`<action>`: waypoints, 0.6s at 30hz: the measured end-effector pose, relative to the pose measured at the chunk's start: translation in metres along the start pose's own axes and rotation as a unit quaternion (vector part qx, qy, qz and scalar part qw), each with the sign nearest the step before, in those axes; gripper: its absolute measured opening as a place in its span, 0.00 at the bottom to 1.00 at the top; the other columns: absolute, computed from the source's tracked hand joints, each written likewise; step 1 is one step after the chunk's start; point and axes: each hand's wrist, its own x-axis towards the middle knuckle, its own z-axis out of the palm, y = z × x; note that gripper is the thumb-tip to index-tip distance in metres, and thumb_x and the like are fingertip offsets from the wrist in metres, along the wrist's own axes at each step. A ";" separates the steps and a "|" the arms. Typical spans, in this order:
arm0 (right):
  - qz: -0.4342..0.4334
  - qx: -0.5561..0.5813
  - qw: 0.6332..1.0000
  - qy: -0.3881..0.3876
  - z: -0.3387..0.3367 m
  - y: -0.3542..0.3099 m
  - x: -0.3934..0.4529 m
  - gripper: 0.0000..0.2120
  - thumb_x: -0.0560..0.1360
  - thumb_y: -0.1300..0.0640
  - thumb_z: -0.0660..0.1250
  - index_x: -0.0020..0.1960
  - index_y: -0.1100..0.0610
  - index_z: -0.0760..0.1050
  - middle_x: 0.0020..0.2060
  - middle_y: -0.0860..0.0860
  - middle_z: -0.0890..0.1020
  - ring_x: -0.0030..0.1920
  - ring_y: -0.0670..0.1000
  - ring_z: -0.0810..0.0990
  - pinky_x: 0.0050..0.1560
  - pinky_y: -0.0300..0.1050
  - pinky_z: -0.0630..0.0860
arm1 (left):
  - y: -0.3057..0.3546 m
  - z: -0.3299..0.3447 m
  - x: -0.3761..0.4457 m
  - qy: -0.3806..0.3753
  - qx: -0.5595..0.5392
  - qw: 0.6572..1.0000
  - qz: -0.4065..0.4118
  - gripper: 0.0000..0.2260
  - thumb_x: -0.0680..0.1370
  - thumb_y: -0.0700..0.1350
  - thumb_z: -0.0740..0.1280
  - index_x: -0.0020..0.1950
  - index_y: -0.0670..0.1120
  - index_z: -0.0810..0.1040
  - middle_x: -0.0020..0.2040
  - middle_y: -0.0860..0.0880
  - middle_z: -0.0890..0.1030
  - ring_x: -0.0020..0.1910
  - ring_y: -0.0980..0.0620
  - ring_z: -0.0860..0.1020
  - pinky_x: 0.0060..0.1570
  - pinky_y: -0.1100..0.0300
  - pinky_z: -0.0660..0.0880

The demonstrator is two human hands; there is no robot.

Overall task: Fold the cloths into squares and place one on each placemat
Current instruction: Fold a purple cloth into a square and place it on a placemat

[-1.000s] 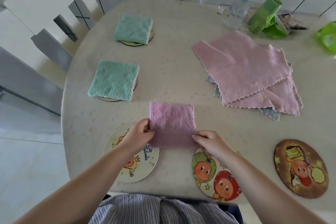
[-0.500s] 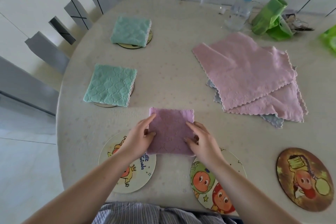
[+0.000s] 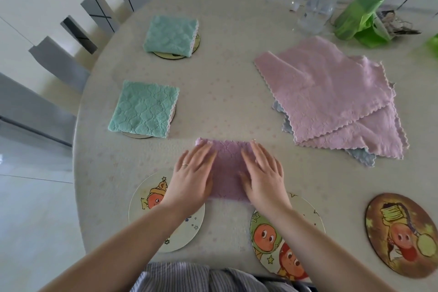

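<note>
A folded purple cloth (image 3: 228,166) lies on the table near the front edge, between two round placemats. My left hand (image 3: 193,178) presses flat on its left half and my right hand (image 3: 263,176) presses flat on its right half, fingers spread. The white placemat (image 3: 151,197) sits under my left wrist, and the green-and-red cartoon placemat (image 3: 267,237) under my right forearm. A brown placemat (image 3: 400,234) lies at the front right. Two folded teal cloths (image 3: 144,109) (image 3: 170,35) rest on placemats at the left. Unfolded pink cloths (image 3: 331,95) are stacked at the right over a blue one (image 3: 362,156).
A clear spray bottle (image 3: 317,12) with a blue trigger, a roll of green bags (image 3: 358,16) and some clutter stand at the table's back right by the tiled wall. White chairs (image 3: 47,54) stand off the table's left edge.
Both hands moved from pinching the purple cloth's near corners to lying flat on top of it, sliding forward across it.
</note>
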 end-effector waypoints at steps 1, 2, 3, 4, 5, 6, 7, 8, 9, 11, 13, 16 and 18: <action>-0.018 -0.033 0.999 -0.017 0.003 -0.001 0.003 0.26 0.76 0.44 0.51 0.71 0.54 0.63 0.73 0.53 0.61 0.73 0.54 0.58 0.70 0.60 0.56 | 0.001 0.004 0.000 -0.020 0.038 0.999 0.016 0.23 0.78 0.49 0.55 0.72 0.44 0.63 0.74 0.47 0.63 0.74 0.50 0.56 0.70 0.42 0.57; -0.029 -0.064 0.997 -0.037 0.005 -0.001 0.006 0.28 0.76 0.42 0.50 0.72 0.54 0.62 0.73 0.53 0.61 0.73 0.54 0.57 0.70 0.63 0.53 | -0.001 0.008 0.001 -0.043 0.075 0.996 0.019 0.25 0.78 0.54 0.53 0.72 0.44 0.63 0.74 0.47 0.62 0.75 0.50 0.55 0.71 0.41 0.54; -0.034 -0.090 0.994 -0.058 0.009 0.001 0.008 0.29 0.76 0.40 0.49 0.72 0.53 0.60 0.73 0.53 0.61 0.74 0.54 0.56 0.70 0.65 0.51 | -0.004 0.012 0.002 -0.066 0.107 0.992 0.016 0.28 0.78 0.58 0.50 0.73 0.44 0.60 0.75 0.47 0.60 0.75 0.50 0.53 0.71 0.41 0.50; -0.037 -0.112 0.990 -0.075 0.011 0.005 0.009 0.30 0.75 0.38 0.48 0.73 0.52 0.58 0.74 0.53 0.60 0.74 0.54 0.55 0.69 0.65 0.48 | -0.008 0.015 0.003 -0.082 0.129 0.988 0.014 0.30 0.78 0.62 0.47 0.74 0.45 0.57 0.76 0.48 0.57 0.75 0.50 0.51 0.71 0.41 0.47; -0.039 -0.129 0.987 -0.087 0.012 0.009 0.010 0.31 0.75 0.37 0.47 0.74 0.51 0.55 0.74 0.53 0.58 0.74 0.54 0.54 0.69 0.66 0.46 | -0.011 0.016 0.003 -0.089 0.142 0.986 0.016 0.32 0.78 0.64 0.45 0.75 0.45 0.55 0.76 0.49 0.55 0.75 0.50 0.49 0.72 0.41 0.44; -0.042 -0.142 0.984 -0.096 0.014 0.013 0.011 0.32 0.75 0.36 0.46 0.75 0.50 0.53 0.75 0.52 0.57 0.75 0.53 0.52 0.70 0.65 0.45 | -0.015 0.018 0.003 -0.089 0.146 0.985 0.019 0.32 0.78 0.65 0.44 0.75 0.46 0.54 0.76 0.49 0.54 0.75 0.51 0.49 0.72 0.41 0.42; -0.044 -0.150 0.982 -0.105 0.014 0.016 0.012 0.32 0.75 0.35 0.44 0.75 0.49 0.52 0.75 0.52 0.55 0.75 0.53 0.51 0.70 0.65 0.44 | -0.016 0.018 0.003 -0.091 0.146 0.985 0.020 0.32 0.77 0.65 0.43 0.75 0.47 0.53 0.76 0.50 0.54 0.75 0.52 0.48 0.71 0.41 0.42; -0.045 -0.152 0.981 -0.112 0.014 0.017 0.012 0.33 0.75 0.34 0.41 0.75 0.49 0.50 0.75 0.52 0.54 0.75 0.53 0.50 0.70 0.65 0.42 | -0.017 0.018 0.003 -0.094 0.146 0.985 0.018 0.33 0.77 0.65 0.42 0.75 0.47 0.53 0.76 0.50 0.54 0.75 0.52 0.48 0.70 0.41 0.42; -0.046 -0.150 0.981 -0.116 0.013 0.017 0.013 0.33 0.75 0.33 0.39 0.75 0.48 0.48 0.76 0.52 0.52 0.75 0.53 0.48 0.70 0.64 0.41 | -0.017 0.018 0.004 -0.100 0.145 0.984 0.014 0.33 0.77 0.66 0.42 0.75 0.47 0.53 0.76 0.50 0.54 0.75 0.52 0.48 0.71 0.41 0.43; -0.051 -0.134 0.983 -0.116 0.012 0.015 0.016 0.34 0.74 0.32 0.37 0.75 0.47 0.45 0.76 0.51 0.48 0.75 0.52 0.44 0.70 0.62 0.37 | -0.015 0.017 0.006 -0.102 0.139 0.985 0.013 0.33 0.77 0.66 0.42 0.75 0.47 0.53 0.76 0.50 0.54 0.75 0.53 0.47 0.72 0.40 0.44; -0.042 -0.091 0.989 -0.113 0.007 0.012 0.016 0.34 0.74 0.34 0.43 0.75 0.47 0.46 0.76 0.51 0.47 0.75 0.52 0.42 0.71 0.58 0.37 | -0.015 0.015 0.006 -0.085 0.115 0.990 0.018 0.33 0.76 0.66 0.44 0.76 0.48 0.53 0.77 0.50 0.53 0.75 0.52 0.46 0.71 0.42 0.42; 0.063 0.041 0.997 -0.031 -0.004 0.011 0.007 0.29 0.75 0.43 0.61 0.73 0.49 0.58 0.73 0.50 0.59 0.72 0.51 0.57 0.71 0.52 0.55 | -0.014 0.003 -0.001 -0.027 0.013 0.998 -0.048 0.30 0.76 0.61 0.54 0.74 0.50 0.56 0.75 0.50 0.58 0.75 0.50 0.53 0.72 0.48 0.49; 0.165 0.141 0.976 0.000 -0.011 0.013 -0.005 0.25 0.74 0.47 0.65 0.69 0.49 0.64 0.64 0.48 0.71 0.62 0.47 0.71 0.61 0.43 0.69 | -0.015 -0.005 -0.012 0.014 -0.046 0.990 -0.134 0.25 0.76 0.58 0.58 0.72 0.51 0.61 0.71 0.51 0.65 0.70 0.50 0.61 0.68 0.49 0.57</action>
